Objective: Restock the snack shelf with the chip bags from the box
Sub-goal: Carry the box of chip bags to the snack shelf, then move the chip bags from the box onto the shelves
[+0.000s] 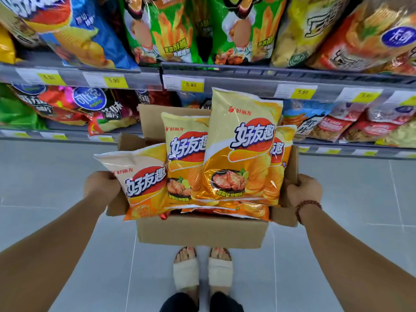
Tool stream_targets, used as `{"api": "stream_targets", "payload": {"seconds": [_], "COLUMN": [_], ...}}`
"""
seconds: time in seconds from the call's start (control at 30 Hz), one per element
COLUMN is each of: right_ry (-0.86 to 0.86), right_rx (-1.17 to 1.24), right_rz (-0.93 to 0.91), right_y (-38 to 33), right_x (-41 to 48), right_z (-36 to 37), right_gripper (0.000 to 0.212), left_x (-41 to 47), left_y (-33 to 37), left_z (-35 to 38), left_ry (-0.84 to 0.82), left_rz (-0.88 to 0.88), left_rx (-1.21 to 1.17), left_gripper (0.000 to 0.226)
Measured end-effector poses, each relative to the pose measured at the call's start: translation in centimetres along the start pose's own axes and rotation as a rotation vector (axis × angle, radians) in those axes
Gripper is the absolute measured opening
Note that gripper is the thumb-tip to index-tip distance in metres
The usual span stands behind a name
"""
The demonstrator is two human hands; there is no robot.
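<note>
A brown cardboard box (pixel 200 233) hangs in front of me above the floor, its flaps open. Several yellow-orange chip bags stand in it: the tallest one (pixel 245 145) at the right, another (pixel 184 158) behind it in the middle, a third (pixel 144 181) leaning out over the left side. My left hand (pixel 101 188) grips the box's left side, its fingers hidden behind that leaning bag. My right hand (pixel 304 190), with a bead bracelet on the wrist, grips the right flap. The snack shelf (pixel 247 79) stands right behind the box.
The upper shelf carries blue, green and yellow snack bags (pixel 171 30) above yellow price tags (pixel 191 84). A lower shelf (pixel 67 129) holds red, green and white bags. Grey floor tiles (pixel 45 176) spread on both sides. My feet in sandals (pixel 202 271) stand below the box.
</note>
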State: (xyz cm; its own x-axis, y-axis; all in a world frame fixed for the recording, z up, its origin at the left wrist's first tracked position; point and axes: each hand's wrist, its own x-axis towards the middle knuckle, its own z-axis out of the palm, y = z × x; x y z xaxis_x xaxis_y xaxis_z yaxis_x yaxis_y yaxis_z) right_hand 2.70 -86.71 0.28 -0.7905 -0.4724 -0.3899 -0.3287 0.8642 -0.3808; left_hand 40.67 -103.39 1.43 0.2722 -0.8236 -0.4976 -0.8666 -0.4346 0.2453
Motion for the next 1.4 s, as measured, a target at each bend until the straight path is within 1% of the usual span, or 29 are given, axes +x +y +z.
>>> {"api": "stream_targets", "payload": {"seconds": [0.23,0.3,0.33,0.43,0.5,0.63,0.7,0.8,0.87,0.93,1.0,1.1,1.13,1.23,1.3,1.4], "right_ry": [-0.031,-0.030,-0.028,-0.017,-0.009,-0.031,-0.059,-0.095,-0.107,-0.107,-0.093,-0.080,-0.078,-0.093,-0.121,-0.197], "right_rx": [-0.013,-0.020,-0.017,-0.009,-0.020,-0.034,-0.036,-0.034,-0.015,0.007,0.026,0.059,0.068,0.131,0.168,0.283], "right_rz": [0.004,0.008,0.011,-0.009,-0.031,-0.033,-0.022,-0.010,0.017,0.053,0.080,0.081,0.080,0.061,0.040,-0.038], "right_y": [-0.2,0.2,0.4,0.4,0.3,0.3,0.2,0.0,0.1,0.2,0.2,-0.5,-1.0,-3.0,-5.0,-7.6], "right_x": [1.9,2.4,2.5,3.1,3.5,3.2,3.0,2.6,2.2,1.7,1.1,0.5,0.3,0.0,-0.4,-1.1], "right_z": [2.4,2.9,3.3,3.7,3.9,3.9,3.7,3.4,3.3,2.9,2.1,0.2,-0.5,-2.6,-3.9,-5.3], "right_gripper": [0.022,0.017,0.018,0.031,0.027,0.008,0.005,0.003,0.010,0.025,0.035,0.044,0.045,0.041,0.034,0.011], "left_x": [1.6,2.0,2.2,2.9,3.4,3.2,3.1,2.9,2.6,2.0,1.4,0.2,-0.1,-1.6,-2.6,-4.0], "left_y": [-0.1,-0.4,-0.6,-0.8,-0.8,-0.6,-0.5,-0.6,-0.7,-0.7,-0.8,-0.6,-0.3,1.1,2.6,5.2], "left_z": [2.4,3.5,3.8,4.4,4.5,4.5,4.4,4.1,4.0,3.7,3.0,1.3,0.7,-1.4,-2.8,-4.0], "left_ry": [0.007,0.007,0.008,0.032,0.033,0.011,0.005,-0.004,-0.011,-0.014,-0.010,-0.005,0.002,-0.003,-0.033,-0.103], "left_rz": [-0.029,-0.042,-0.039,-0.011,0.007,-0.002,-0.014,-0.033,-0.037,-0.041,-0.038,-0.033,-0.028,-0.022,0.001,0.010], "left_rx": [-0.010,-0.007,0.000,-0.013,-0.022,-0.007,-0.014,-0.051,-0.055,-0.081,-0.118,-0.137,-0.136,-0.128,-0.164,-0.341], "left_gripper": [0.022,0.023,0.023,0.025,0.024,0.022,0.023,0.030,0.032,0.030,0.027,0.032,0.030,0.027,0.024,0.020]}}
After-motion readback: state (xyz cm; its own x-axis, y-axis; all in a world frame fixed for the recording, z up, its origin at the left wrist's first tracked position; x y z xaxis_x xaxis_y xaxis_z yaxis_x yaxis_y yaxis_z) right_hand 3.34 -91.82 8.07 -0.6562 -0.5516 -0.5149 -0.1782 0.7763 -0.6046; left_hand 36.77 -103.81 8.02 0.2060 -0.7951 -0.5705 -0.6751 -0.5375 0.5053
